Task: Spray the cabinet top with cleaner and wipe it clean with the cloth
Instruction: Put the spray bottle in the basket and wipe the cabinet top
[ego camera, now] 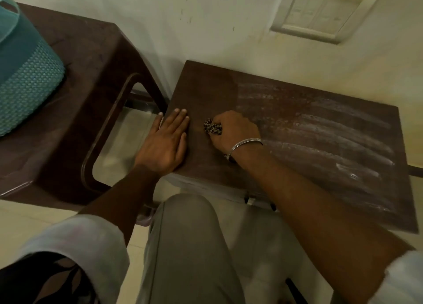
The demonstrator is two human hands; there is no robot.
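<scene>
The dark brown cabinet top (320, 111) fills the middle and right of the view, streaked with whitish foamy smears across its right half. My right hand (233, 130) is closed around a bunched dark-and-light patterned cloth (212, 127) and presses it on the top near the left side. A metal bangle sits on that wrist. My left hand (167, 141) lies flat, fingers together, on the cabinet's left front corner. No spray bottle is in view.
A brown plastic stool (91, 75) stands just left of the cabinet, with a teal perforated basket (25, 75) on it. A switch plate (320, 13) is on the pale wall behind. My knee (190, 235) is in front of the cabinet, over a tiled floor.
</scene>
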